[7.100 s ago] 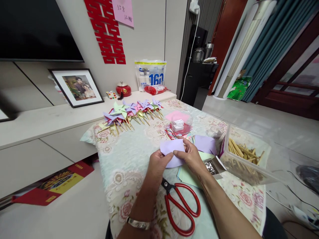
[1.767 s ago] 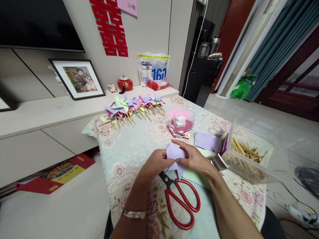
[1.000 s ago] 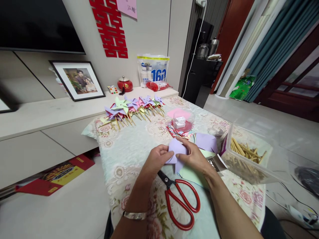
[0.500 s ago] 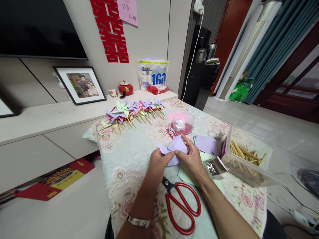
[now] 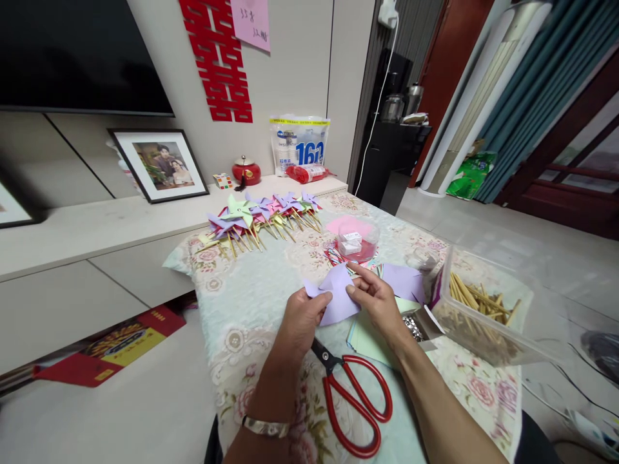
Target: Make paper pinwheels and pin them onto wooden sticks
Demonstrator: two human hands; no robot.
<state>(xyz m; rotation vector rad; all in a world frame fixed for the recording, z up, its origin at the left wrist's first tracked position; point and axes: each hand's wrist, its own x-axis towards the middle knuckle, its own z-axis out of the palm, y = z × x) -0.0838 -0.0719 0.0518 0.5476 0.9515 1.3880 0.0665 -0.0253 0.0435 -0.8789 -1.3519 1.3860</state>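
Observation:
A piece of purple paper (image 5: 341, 303) with a folded-over flap is held up above the table between both hands. My left hand (image 5: 304, 312) pinches its left side, thumb on top. My right hand (image 5: 376, 293) grips the right edge with the thumb in front, its index finger stretched along the top. Below the hands lie scissors (image 5: 351, 393) with red handles, their blades partly under my left hand. Under my right forearm is a stack of pale green paper (image 5: 370, 341). A small box of shiny metal fasteners (image 5: 413, 327) sits beside my right wrist.
Finished paper pinwheels (image 5: 264, 212) on sticks lie at the table's far left. A clear bin of wooden sticks (image 5: 478, 303) stands at the right edge. Behind the hands are a round clear container (image 5: 360, 248) and more purple paper (image 5: 403, 280).
My right hand has shifted its thumb off the paper's middle to the right edge. The folded flap there has opened out, and the hands have moved slightly apart.

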